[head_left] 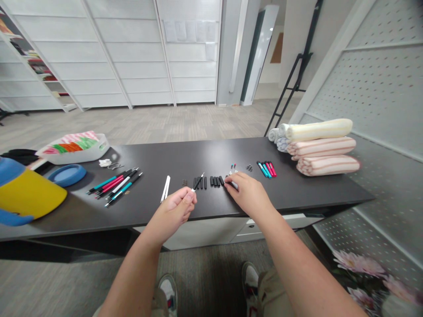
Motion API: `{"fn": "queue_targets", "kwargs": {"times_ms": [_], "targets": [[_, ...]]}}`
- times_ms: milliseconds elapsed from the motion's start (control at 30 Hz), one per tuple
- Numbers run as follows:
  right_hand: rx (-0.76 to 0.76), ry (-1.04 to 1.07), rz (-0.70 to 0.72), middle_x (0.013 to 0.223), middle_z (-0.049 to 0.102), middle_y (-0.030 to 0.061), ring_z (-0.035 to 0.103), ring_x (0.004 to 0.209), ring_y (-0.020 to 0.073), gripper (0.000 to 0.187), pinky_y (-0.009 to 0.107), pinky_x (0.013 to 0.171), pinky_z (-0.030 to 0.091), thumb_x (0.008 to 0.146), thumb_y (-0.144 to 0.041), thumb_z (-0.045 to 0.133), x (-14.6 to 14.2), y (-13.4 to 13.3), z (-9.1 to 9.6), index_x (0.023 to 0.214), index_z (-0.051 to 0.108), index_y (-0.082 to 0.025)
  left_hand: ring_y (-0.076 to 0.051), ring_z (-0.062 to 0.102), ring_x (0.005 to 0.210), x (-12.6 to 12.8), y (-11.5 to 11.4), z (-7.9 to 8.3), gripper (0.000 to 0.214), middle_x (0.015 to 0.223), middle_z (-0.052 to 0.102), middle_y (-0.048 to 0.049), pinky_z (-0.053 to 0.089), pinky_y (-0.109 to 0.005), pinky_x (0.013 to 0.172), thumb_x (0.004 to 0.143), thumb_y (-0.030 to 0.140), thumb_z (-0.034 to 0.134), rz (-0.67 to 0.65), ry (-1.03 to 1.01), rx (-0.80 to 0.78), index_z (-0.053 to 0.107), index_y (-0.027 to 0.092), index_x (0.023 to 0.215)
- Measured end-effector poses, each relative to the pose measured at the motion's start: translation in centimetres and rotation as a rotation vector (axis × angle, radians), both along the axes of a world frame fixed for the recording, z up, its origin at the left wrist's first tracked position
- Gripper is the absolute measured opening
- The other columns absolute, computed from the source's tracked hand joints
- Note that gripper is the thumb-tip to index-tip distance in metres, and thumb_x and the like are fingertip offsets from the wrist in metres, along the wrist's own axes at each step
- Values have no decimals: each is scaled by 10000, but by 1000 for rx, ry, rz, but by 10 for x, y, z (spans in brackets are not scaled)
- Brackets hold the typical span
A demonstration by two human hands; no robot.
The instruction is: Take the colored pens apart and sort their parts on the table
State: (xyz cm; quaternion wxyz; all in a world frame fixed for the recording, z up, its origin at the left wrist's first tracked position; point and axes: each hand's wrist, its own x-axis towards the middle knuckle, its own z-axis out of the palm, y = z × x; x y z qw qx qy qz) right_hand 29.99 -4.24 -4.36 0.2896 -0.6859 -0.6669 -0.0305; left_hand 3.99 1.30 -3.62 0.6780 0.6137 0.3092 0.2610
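Note:
My left hand (178, 207) is closed around a partly built pen (198, 182), with a white end at the fingers, a black section and a thin tip pointing up and right. My right hand (243, 189) is pinched low over the desk; a small dark piece shows at its fingertips, too covered to name. Just left of those fingers lies a row of short black tubes (216, 181). Thinner black tubes (205, 182) lie behind the held pen. White refill tubes (165, 188) and small springs (184, 182) are left of them.
Finished pens (115, 185) lie at left, near a blue lid (68, 175), a yellow-blue container (29, 189) and a white basket (99, 149). Beyond my right hand are coloured bits (233, 166), metal clips (249, 167) and teal and red barrels (267, 169). Rolled towels (325, 147) are stacked at right.

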Motion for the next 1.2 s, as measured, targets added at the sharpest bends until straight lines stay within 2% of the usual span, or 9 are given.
{"fn": "queue_targets", "kwargs": {"times_ms": [300, 500, 567, 700, 767, 867, 933, 1033, 1200], "targets": [[-9, 35, 48, 1075, 757, 43, 699, 918, 218, 113, 315, 773, 485, 965, -200, 649, 1, 1, -2, 1010, 736, -257, -73, 239, 495, 0, 0, 0, 392, 630, 299, 90, 219, -187, 457, 1031, 581, 506, 6, 10, 5, 532, 210, 908], [48, 176, 104, 1020, 738, 45, 626, 722, 169, 117, 322, 761, 475, 986, -246, 614, -5, -4, 8, 1020, 724, -232, -85, 251, 496, 1, -1, -1, 406, 632, 300, 88, 218, -207, 458, 1034, 594, 482, 14, 62, 68, 534, 213, 905], [27, 328, 151, 979, 732, 38, 597, 676, 155, 154, 314, 718, 472, 1002, -326, 609, -11, -7, 12, 1041, 727, -234, -95, 292, 512, 1, -2, 2, 397, 634, 343, 76, 234, -220, 477, 1038, 575, 482, 35, 128, 174, 560, 209, 907], [-85, 753, 255, 964, 717, 30, 558, 639, 137, 363, 280, 595, 429, 956, -519, 669, -24, -8, 12, 1181, 709, -238, -136, 463, 635, 4, -7, 11, 337, 695, 526, 25, 332, -252, 589, 1045, 482, 515, 44, 312, 528, 636, 206, 894], [-157, 857, 319, 846, 687, 8, 519, 613, 133, 415, 271, 562, 390, 907, -554, 723, -27, -8, 9, 1163, 725, -228, -161, 540, 718, 7, -9, 13, 308, 759, 613, 2, 380, -272, 667, 1050, 434, 521, 22, 362, 683, 672, 210, 901], [-230, 823, 328, 669, 625, -15, 468, 580, 130, 331, 272, 543, 335, 868, -529, 773, -29, -7, 5, 960, 775, -211, -197, 616, 848, 11, -10, 11, 266, 886, 695, -38, 417, -297, 767, 1052, 380, 533, -5, 411, 870, 719, 216, 956], [-233, 793, 300, 683, 658, -2, 486, 600, 133, 303, 275, 558, 339, 866, -509, 777, -28, -7, 4, 870, 779, -206, -207, 636, 903, 12, -10, 7, 241, 955, 708, -53, 428, -303, 797, 1056, 373, 537, -2, 446, 960, 729, 228, 1049], [-236, 798, 260, 715, 696, 5, 504, 614, 133, 283, 271, 568, 344, 861, -487, 782, -25, -6, 3, 859, 786, -204, -201, 645, 909, 10, -7, -3, 228, 1009, 705, -49, 435, -305, 797, 1064, 373, 535, 70, 490, 1077, 700, 237, 1144], [-242, 812, 242, 648, 672, -7, 516, 579, 126, 233, 260, 538, 341, 858, -427, 780, -24, -6, 3, 825, 781, -197, -201, 610, 840, 6, -5, -14, 283, 890, 673, -30, 408, -327, 755, 1087, 368, 484, 59, 583, 1286, 656, 206, 932]]}}
